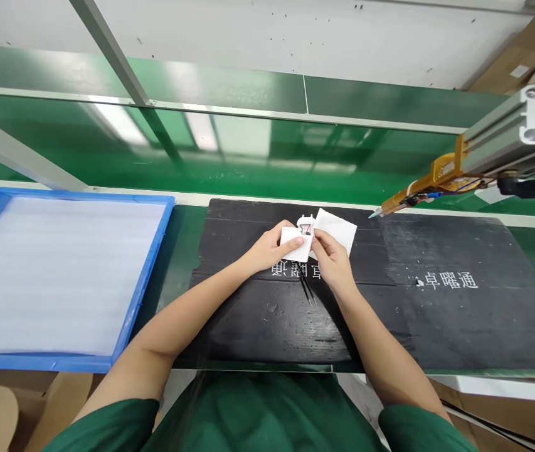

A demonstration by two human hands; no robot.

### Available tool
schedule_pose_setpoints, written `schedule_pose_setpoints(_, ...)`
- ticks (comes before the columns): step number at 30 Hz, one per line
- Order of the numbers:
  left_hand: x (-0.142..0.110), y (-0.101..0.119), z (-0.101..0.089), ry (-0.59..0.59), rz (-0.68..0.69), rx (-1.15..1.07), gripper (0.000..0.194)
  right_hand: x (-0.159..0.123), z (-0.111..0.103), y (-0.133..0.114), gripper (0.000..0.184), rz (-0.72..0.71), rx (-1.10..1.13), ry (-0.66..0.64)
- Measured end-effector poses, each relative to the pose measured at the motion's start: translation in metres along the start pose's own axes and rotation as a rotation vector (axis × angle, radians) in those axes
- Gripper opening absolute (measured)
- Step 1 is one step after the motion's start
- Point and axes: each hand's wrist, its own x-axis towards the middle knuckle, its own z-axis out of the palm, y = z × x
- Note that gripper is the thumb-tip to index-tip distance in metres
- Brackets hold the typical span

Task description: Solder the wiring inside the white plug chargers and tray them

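Note:
My left hand (276, 247) holds a white plastic housing (295, 243), its thumb lying across the top. At the housing's far edge sits a smaller white plastic part (305, 221) with thin red and black wires between the two. My right hand (335, 260) is closed at the housing's right edge beside the wires; what its fingertips pinch is hidden. Just beyond that hand lies a white square sheet (337, 231). Dark tweezers (305, 284) rest on the black mat (267, 320) just below the housing, tips toward me.
To the left stands a blue tray (143, 282) lined with white sheet. A metal cylinder on an arm (497, 147) reaches in from the right, carrying an orange holder with a pointed tip (375, 213). A small white bit (419, 282) lies on the mat's right side.

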Motion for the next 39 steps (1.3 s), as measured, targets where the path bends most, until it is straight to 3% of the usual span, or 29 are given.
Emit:
schedule_pose_setpoints(4, -0.003, 0.008, -0.001, 0.014, -0.055, 0.1, 0.05, -0.003, 0.005, -0.001, 0.038, 0.091, 0.117, 0.051)
schedule_pose_setpoints(10, -0.011, 0.03, -0.003, 0.071, -0.036, 0.126, 0.043, -0.008, 0.011, -0.015, 0.038, 0.164, 0.422, -0.046)
schedule_pose_setpoints(15, -0.015, 0.04, -0.009, 0.09, -0.011, 0.107, 0.041, -0.012, 0.013, -0.027, 0.033, 0.21, 0.529, -0.138)
schedule_pose_setpoints(29, -0.017, 0.046, -0.011, 0.086, -0.051, 0.199, 0.04, -0.011, 0.013, -0.023, 0.035, 0.2, 0.482, -0.162)
schedule_pose_setpoints(39, -0.016, 0.042, -0.009, 0.081, 0.07, 0.341, 0.04, -0.006, 0.01, -0.018, 0.038, 0.171, 0.411, -0.122)
